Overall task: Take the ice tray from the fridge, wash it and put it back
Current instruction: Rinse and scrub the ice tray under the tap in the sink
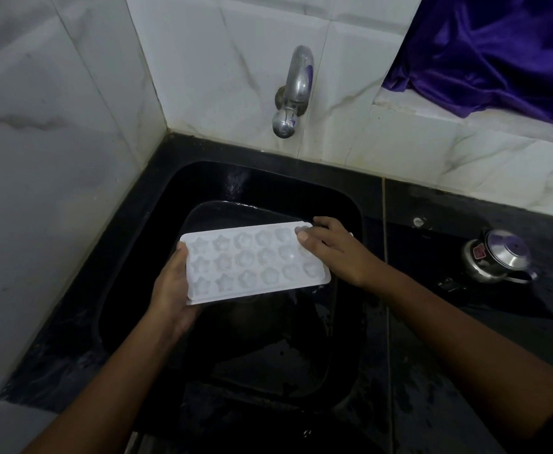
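The left hand [173,283] holds the left end of the ice tray [255,262], thumb on the rim and fingers curled under it; the right hand [330,247] grips the far right corner, thumb on top and fingers wrapped over the edge; the tray is held flat, cups up, in the air over the black sink [344,191]; it looks like thin white plastic, so I think it is light and a bit bendy, and it may get slippery when wet; the flat rim at both short ends seems the best place to hold it, not the little star cups; farther back, the tap [293,93] on the wall shows no water running.
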Action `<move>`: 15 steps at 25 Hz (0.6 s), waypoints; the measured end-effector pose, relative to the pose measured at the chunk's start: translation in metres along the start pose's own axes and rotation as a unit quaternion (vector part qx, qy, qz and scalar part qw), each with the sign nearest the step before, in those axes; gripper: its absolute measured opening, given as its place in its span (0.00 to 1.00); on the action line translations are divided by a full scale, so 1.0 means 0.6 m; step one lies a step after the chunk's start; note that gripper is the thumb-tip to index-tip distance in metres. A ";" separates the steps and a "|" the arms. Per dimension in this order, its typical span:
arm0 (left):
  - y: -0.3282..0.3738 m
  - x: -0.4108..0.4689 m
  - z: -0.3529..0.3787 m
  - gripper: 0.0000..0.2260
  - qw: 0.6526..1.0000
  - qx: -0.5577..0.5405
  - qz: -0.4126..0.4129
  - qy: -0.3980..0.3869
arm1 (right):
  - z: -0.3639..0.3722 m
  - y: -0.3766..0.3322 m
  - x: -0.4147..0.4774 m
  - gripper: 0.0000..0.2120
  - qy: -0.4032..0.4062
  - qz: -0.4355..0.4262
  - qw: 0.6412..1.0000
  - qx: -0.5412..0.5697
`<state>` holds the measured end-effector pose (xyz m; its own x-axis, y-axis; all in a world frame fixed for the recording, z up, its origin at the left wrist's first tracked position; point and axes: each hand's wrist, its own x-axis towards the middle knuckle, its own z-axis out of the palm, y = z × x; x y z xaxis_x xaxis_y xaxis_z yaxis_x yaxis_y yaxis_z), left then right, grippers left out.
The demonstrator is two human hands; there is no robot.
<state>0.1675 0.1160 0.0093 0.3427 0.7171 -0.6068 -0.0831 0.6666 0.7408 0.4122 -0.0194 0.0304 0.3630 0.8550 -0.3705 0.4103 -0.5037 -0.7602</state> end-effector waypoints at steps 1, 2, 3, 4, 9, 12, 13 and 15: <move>-0.001 0.000 -0.001 0.22 1.000 0.002 0.000 0.000 | -0.006 -0.003 0.004 0.22 -0.001 0.005 1.000 -0.001; -0.003 -0.001 -0.002 0.22 1.000 0.004 -0.001 -0.002 | -0.011 -0.005 0.007 0.20 -0.003 0.005 1.000 -0.026; -0.006 -0.001 -0.001 0.22 1.000 0.006 -0.001 -0.005 | -0.017 -0.007 0.010 0.20 -0.006 -0.013 0.996 -0.083; -0.008 -0.003 0.001 0.22 1.000 0.009 -0.003 -0.007 | -0.023 -0.007 0.012 0.23 -0.007 -0.046 0.984 -0.173; -0.013 -0.004 0.009 0.22 1.000 0.009 -0.014 -0.012 | -0.014 -0.010 0.017 0.36 0.068 -0.135 0.833 -0.532; -0.008 -0.003 0.011 0.22 1.000 -0.007 -0.010 -0.009 | 0.007 -0.006 0.004 0.36 0.099 -0.103 0.857 -0.495; -0.006 -0.002 0.011 0.22 1.000 -0.013 -0.010 -0.010 | 0.013 -0.005 -0.001 0.37 0.098 -0.094 0.882 -0.451; -0.005 -0.002 0.013 0.22 1.000 -0.019 -0.008 -0.013 | 0.021 -0.004 -0.007 0.38 0.086 -0.071 0.939 -0.325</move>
<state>0.1748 0.1113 0.0103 0.3680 0.7017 -0.6101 -0.1137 0.6852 0.7195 0.3990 -0.0200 0.0270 0.3729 0.9148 -0.1553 0.8686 -0.4030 -0.2883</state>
